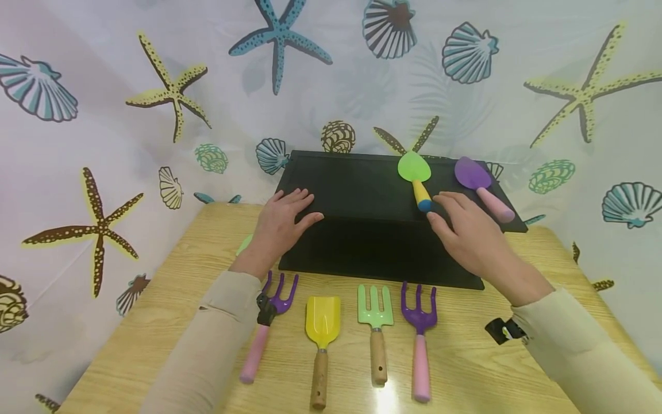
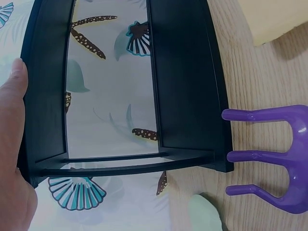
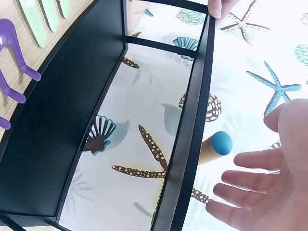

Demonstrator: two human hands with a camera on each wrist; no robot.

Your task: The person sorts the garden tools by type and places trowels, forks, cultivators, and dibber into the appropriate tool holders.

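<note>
A black two-tier rack stands on the wooden table. My left hand rests on the left end of its upper shelf, fingers straight and thumb spread along the front edge. On that shelf, towards the right, lies a green trowel with a yellow handle and blue end. My right hand is beside that blue end, its fingers loosely extended and holding nothing; the right wrist view shows a gap between the fingers and the handle end. A purple trowel with a pink handle lies farther right on the shelf.
In front of the rack, a purple fork, a yellow shovel, a light green fork and another purple fork lie on the table. A light green piece sits past the rack's left end. Shell-patterned cloth hangs behind.
</note>
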